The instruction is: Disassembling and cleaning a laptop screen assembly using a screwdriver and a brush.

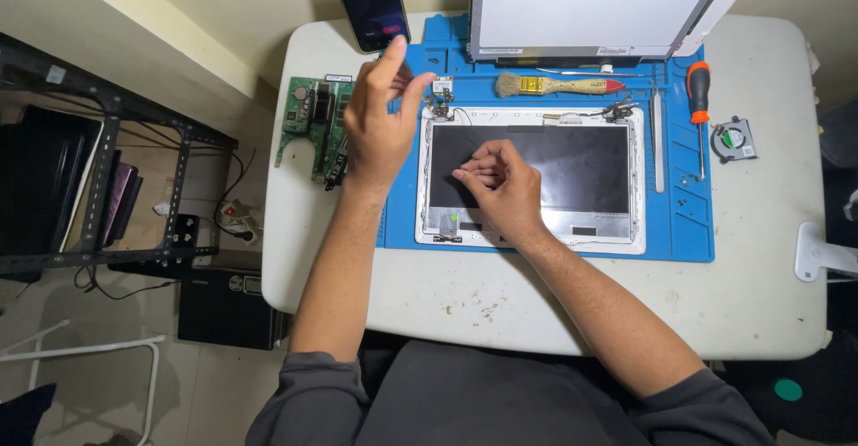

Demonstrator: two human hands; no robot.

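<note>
1. Fingers of the right hand (500, 187) pinch at the laptop lid shell (533, 178) on the blue mat (679, 223); whether its grip holds anything cannot be told.
2. Left hand (380, 120) hovers released above the mat's left edge, beside the green circuit board (313, 124).

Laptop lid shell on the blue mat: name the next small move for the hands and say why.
Probably ease the thin black wire out of the laptop lid shell. The right hand pinches at the shell's dark inner panel, the left hand is raised near the top-left hinge, and the wire runs between them.
</note>
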